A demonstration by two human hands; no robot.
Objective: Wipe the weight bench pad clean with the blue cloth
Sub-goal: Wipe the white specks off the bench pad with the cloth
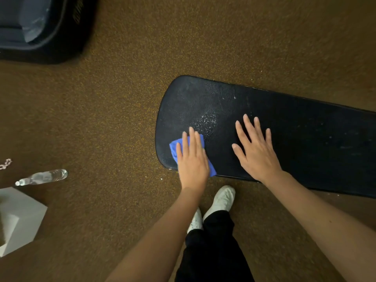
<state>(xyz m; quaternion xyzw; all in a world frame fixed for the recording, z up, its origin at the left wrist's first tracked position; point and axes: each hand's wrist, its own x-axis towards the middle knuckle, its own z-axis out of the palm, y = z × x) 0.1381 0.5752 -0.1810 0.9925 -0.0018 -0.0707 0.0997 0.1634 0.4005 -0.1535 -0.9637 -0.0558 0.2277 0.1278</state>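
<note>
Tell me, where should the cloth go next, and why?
Probably up and to the right: the left hand presses the cloth flat near the pad's rounded end, and a patch of white specks lies just beyond its fingers, still unwiped. The right hand braces the pad.

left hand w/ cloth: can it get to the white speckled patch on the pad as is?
Probably yes. The left hand presses the cloth flat on the pad, and the speckled patch lies just beyond its fingertips. The right hand rests off to the side.
</note>
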